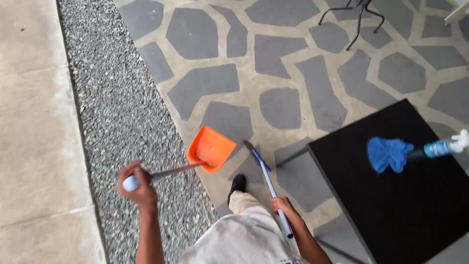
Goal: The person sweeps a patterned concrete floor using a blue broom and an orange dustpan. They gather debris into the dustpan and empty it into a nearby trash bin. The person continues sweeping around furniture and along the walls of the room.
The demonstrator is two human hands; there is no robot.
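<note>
open paving ahead of the orange dustpan (211,148); black table (391,205) crowds the right side.

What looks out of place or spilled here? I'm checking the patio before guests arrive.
Nothing is spilled or broken. The only loose items are a crumpled blue cloth and a spray bottle lying on its side on the black square table.

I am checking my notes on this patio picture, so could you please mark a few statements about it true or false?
1. The left hand holds the long handle of an orange dustpan. True.
2. The right hand is empty. False: it grips a broom handle.
3. A blue cloth lies on the black table. True.
4. The spray bottle stands on the gravel strip. False: it lies on the table.
</note>
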